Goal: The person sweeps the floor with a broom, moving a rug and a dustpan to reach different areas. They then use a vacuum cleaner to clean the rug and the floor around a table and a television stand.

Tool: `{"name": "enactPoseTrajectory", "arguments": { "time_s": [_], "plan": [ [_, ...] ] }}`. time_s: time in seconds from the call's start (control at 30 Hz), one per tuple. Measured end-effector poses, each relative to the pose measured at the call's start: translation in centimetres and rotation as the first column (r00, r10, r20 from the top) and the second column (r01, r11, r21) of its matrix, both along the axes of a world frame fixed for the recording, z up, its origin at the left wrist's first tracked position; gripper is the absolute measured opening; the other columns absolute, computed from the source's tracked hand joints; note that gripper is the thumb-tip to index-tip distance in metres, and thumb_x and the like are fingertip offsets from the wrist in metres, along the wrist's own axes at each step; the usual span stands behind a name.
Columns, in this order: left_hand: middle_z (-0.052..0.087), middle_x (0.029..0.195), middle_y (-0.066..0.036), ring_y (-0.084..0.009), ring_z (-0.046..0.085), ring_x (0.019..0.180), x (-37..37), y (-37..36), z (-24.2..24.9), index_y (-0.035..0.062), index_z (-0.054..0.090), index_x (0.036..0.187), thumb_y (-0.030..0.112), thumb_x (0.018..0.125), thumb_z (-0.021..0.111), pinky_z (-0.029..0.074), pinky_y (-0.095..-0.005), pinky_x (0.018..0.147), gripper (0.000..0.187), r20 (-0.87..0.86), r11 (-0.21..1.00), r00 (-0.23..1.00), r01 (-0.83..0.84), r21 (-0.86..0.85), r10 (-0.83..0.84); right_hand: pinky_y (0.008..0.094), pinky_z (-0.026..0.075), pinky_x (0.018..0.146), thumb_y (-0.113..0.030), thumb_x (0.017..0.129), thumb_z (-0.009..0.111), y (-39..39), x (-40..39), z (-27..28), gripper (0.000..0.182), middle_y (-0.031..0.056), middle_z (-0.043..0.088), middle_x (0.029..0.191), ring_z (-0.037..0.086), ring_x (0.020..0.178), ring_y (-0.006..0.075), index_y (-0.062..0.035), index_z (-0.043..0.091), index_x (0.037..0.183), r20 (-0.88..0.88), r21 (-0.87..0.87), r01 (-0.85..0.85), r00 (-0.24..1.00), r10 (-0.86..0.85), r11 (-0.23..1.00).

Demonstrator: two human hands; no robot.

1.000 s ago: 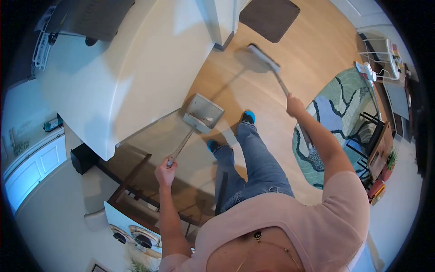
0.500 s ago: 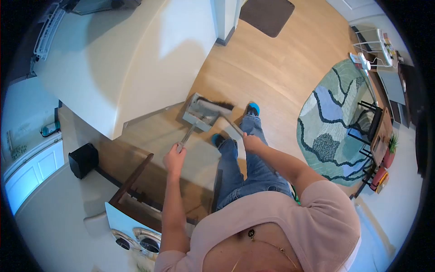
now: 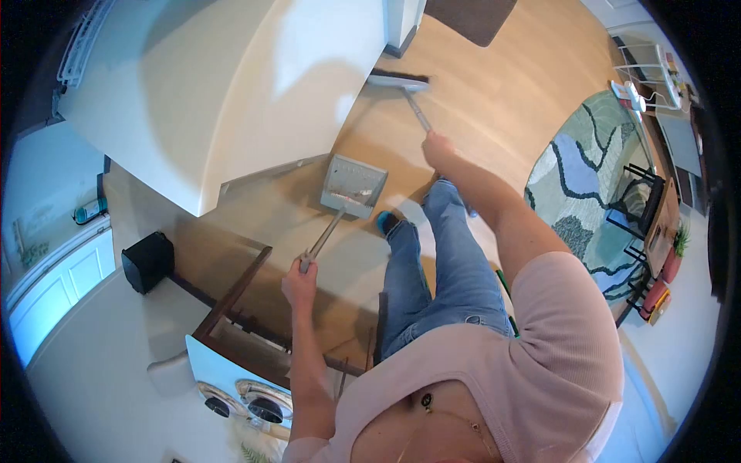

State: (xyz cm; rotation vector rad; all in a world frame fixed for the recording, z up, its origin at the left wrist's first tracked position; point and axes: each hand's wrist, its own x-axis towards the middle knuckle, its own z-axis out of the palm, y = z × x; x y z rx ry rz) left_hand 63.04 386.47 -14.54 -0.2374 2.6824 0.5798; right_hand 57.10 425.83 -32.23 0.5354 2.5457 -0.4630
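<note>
My left hand [image 3: 299, 282] is closed round the handle of a grey dustpan [image 3: 355, 177], which lies on the wooden floor beside the pale wall. Some light debris shows inside the pan. My right hand [image 3: 438, 148] grips the handle of a broom [image 3: 399, 82]. The broom's head, with dark bristles, is at the wall's foot near the corner, beyond the dustpan and apart from it.
A green patterned rug [image 3: 575, 174] with a black chair [image 3: 641, 204] lies to the right. A brown mat [image 3: 475, 17] is at the top. A black box [image 3: 147, 262] and a wooden-edged piece of furniture [image 3: 231, 293] stand at the left.
My right hand has moved the broom head up and away from the dustpan to the wall's corner. The dustpan has shifted slightly in view, still in my left hand.
</note>
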Motion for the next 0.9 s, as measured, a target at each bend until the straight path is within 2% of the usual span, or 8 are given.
{"name": "enactPoseTrajectory", "arguments": {
  "time_s": [0.07,0.13,0.2,0.33,0.47,0.6,0.77,0.9],
  "plan": [
    [0.059,0.066,-0.012,-0.0315,0.058,0.063,0.2,-0.4,-0.5,0.0130,0.060,0.089,0.030,0.070,0.058,0.045,-0.0402,0.059,0.026,-0.003,0.998,1.000,0.026,-0.056,-0.026,0.0420,0.049,0.060,-0.012,0.080,0.043,-4.2,2.5,1.6,0.031,0.0197,0.058,0.080,0.060,0.075,0.0321,0.0067,0.045,0.104,0.014,0.080,-0.166,0.986,0.165,0.983],
    [0.060,0.067,-0.012,-0.0316,0.058,0.064,0.0,-0.6,-0.6,0.0133,0.060,0.089,0.031,0.070,0.057,0.045,-0.0404,0.060,0.026,0.006,0.994,0.998,0.055,-0.096,-0.055,0.0423,0.049,0.061,-0.010,0.080,0.042,-7.2,8.8,-3.8,0.032,0.0187,0.057,0.081,0.060,0.075,0.0319,0.0056,0.043,0.109,-0.021,0.178,-0.440,0.893,0.451,0.880],
    [0.060,0.068,-0.012,-0.0321,0.058,0.065,-0.1,-0.5,-0.2,0.0134,0.060,0.089,0.032,0.070,0.056,0.045,-0.0407,0.060,0.026,0.037,0.988,0.996,0.084,-0.130,-0.080,0.0427,0.049,0.062,-0.009,0.081,0.041,-9.3,11.5,2.6,0.034,0.0188,0.057,0.083,0.060,0.074,0.0326,0.0016,0.039,0.113,0.110,-0.180,0.060,0.993,-0.040,0.982],
    [0.060,0.070,-0.013,-0.0342,0.058,0.067,0.1,-1.9,-0.8,0.0140,0.059,0.090,0.033,0.071,0.055,0.045,-0.0414,0.060,0.027,0.024,0.989,0.997,0.074,-0.131,-0.071,0.0432,0.048,0.068,-0.008,0.079,0.045,-9.8,15.6,8.3,0.034,0.0183,0.055,0.090,0.058,0.082,0.0347,-0.0064,0.040,0.113,0.349,-0.234,-0.045,0.928,0.127,0.971],
    [0.060,0.071,-0.014,-0.0353,0.057,0.069,0.0,-4.3,-1.3,0.0157,0.059,0.094,0.034,0.071,0.054,0.045,-0.0418,0.061,0.029,0.060,0.989,0.993,0.107,-0.101,-0.101,0.0431,0.049,0.063,-0.008,0.079,0.045,-6.5,20.3,15.1,0.052,0.0187,0.054,0.093,0.059,0.077,0.0339,-0.0123,0.027,0.127,0.380,-0.129,-0.234,0.886,0.267,0.963],
    [0.060,0.071,-0.014,-0.0354,0.057,0.071,-0.2,-6.5,0.3,0.0162,0.059,0.096,0.033,0.072,0.055,0.045,-0.0418,0.062,0.030,0.073,0.968,0.973,0.224,-0.114,-0.217,0.0424,0.048,0.059,-0.005,0.073,0.050,-0.6,24.0,13.9,0.060,0.0192,0.054,0.087,0.058,0.068,0.0326,-0.0085,0.024,0.127,0.283,0.020,-0.221,0.937,0.207,0.975],
    [0.060,0.070,-0.015,-0.0353,0.057,0.069,-0.6,-8.4,2.0,0.0171,0.060,0.096,0.031,0.069,0.057,0.045,-0.0419,0.061,0.030,0.026,0.922,0.926,0.377,-0.093,-0.376,0.0405,0.048,0.064,-0.004,0.067,0.053,0.5,20.7,7.9,0.046,0.0227,0.056,0.085,0.058,0.076,0.0337,0.0042,0.041,0.110,0.337,0.010,0.040,0.941,-0.041,0.999],
    [0.059,0.067,-0.017,-0.0357,0.057,0.066,-0.8,-8.6,1.1,0.0183,0.061,0.096,0.031,0.067,0.058,0.046,-0.0429,0.059,0.032,0.037,0.863,0.887,0.457,-0.213,-0.460,0.0376,0.049,0.066,-0.011,0.068,0.054,-9.0,19.8,5.9,0.021,0.0198,0.060,0.085,0.060,0.077,0.0306,0.0042,0.058,0.082,0.399,-0.216,0.007,0.913,0.082,0.976]
  ]
}}
